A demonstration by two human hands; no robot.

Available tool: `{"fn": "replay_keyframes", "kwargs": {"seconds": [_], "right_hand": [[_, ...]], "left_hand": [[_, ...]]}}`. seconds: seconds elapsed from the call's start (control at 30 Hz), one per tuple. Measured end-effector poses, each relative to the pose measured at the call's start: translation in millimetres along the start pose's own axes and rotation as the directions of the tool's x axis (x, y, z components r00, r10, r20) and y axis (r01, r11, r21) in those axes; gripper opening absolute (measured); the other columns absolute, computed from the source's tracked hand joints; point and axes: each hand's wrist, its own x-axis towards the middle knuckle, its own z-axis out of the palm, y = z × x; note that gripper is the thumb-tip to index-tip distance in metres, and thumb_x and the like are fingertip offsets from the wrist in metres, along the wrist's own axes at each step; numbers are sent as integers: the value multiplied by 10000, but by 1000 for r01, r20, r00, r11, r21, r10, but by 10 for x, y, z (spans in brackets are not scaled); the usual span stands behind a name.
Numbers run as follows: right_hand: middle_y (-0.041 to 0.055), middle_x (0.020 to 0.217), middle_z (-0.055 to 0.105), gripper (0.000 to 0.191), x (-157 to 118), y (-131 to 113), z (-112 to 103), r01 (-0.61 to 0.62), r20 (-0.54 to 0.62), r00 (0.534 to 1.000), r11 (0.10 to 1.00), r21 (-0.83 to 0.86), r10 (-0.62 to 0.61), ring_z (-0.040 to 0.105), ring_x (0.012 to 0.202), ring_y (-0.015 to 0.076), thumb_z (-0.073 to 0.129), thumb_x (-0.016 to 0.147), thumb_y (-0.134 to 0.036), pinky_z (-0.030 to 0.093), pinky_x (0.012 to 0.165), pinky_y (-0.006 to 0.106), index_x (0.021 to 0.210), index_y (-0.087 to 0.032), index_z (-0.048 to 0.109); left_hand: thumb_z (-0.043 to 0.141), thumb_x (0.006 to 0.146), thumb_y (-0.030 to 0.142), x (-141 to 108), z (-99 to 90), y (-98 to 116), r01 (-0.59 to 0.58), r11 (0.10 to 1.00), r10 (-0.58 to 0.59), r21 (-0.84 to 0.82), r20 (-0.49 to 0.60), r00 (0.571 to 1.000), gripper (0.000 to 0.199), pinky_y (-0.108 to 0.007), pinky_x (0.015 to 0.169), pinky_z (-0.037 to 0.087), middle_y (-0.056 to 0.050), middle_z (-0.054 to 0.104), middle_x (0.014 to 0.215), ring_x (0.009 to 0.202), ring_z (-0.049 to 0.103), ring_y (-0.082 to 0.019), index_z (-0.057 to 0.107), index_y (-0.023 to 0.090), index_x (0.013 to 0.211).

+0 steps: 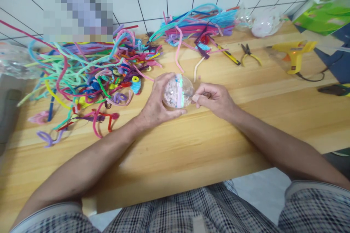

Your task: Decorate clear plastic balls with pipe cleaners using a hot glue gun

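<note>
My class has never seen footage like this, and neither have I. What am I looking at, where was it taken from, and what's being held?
There is no robot here: these are a person's two bare hands. The single picture comes from a camera worn on that person's head, looking forward and down, so their forearms reach in from below.

The left hand holds a clear ball with pastel stripes around it. The right hand is at the ball's right side, fingers curled; whether they pinch anything is too small to tell.

On the wooden table, a tangle of fuzzy coloured stems lies to the left. Further right are a yellow-and-black cutter, pliers and a yellow glue gun.
</note>
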Motion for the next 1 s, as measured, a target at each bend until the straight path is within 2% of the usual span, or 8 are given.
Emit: {"fn": "replay_keyframes", "kwargs": {"seconds": [0.27,0.5,0.7,1.0], "right_hand": [[-25,626,725,272,5,0,5,-17,5,1000,999,29,17,566,530,105,800,953,-406,386,542,252,781,-213,715],[-14,645,736,357,16,-26,-4,-45,-17,999,998,39,45,597,562,116,851,941,-464,425,575,260,735,-218,695],[-21,640,724,388,32,-4,11,-43,-1,999,996,84,43,589,558,112,859,941,-522,420,564,257,761,-213,708],[-18,664,733,427,37,-1,25,-27,4,1000,994,105,26,627,595,118,869,954,-561,464,594,256,773,-214,697]], "left_hand": [[946,869,734,19,-9,7,-19,1000,19,13,18,1000,1094,-651,1370,446,-169,526,1678,1607,515,-422,403,349,1737],[988,744,823,12,-32,-49,-68,997,66,33,32,997,1306,-735,1370,423,-204,447,1752,1659,443,-494,341,351,1775],[945,883,712,39,-42,-2,-66,995,63,69,48,997,1127,-681,1383,431,-184,480,1721,1643,476,-438,346,345,1764],[932,879,742,44,-82,35,-46,998,43,31,79,996,1120,-698,1384,414,-170,482,1699,1631,473,-441,358,368,1766]]}}
